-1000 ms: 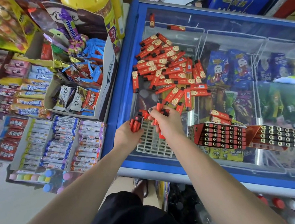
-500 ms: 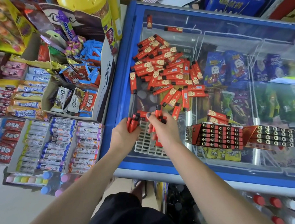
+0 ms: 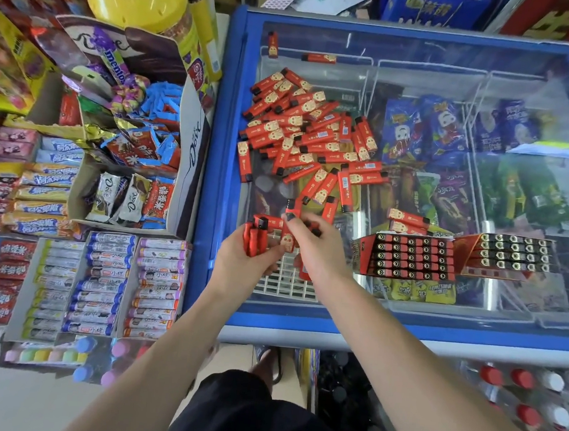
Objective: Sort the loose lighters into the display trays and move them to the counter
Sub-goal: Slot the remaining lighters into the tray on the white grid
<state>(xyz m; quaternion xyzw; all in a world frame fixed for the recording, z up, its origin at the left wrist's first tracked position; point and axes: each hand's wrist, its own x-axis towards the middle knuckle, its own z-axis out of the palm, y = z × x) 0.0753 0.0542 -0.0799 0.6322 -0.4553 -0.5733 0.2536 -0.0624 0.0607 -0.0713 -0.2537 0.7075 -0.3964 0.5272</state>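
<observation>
Several slim red plastic lighters (image 3: 255,238) bunched in left hand (image 3: 237,262); right hand (image 3: 317,252) pinching one; light, rigid, slippery; best gripped mid-body.

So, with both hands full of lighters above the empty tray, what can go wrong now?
1. The left hand grips a bundle of red plastic lighters while the right hand holds more; one could slip onto the smooth glass freezer lid and slide away.
2. The white plastic grid tray is partly hidden under both hands, so slotting may miss.
3. The loose red lighter pile lies close ahead and may get knocked.
</observation>
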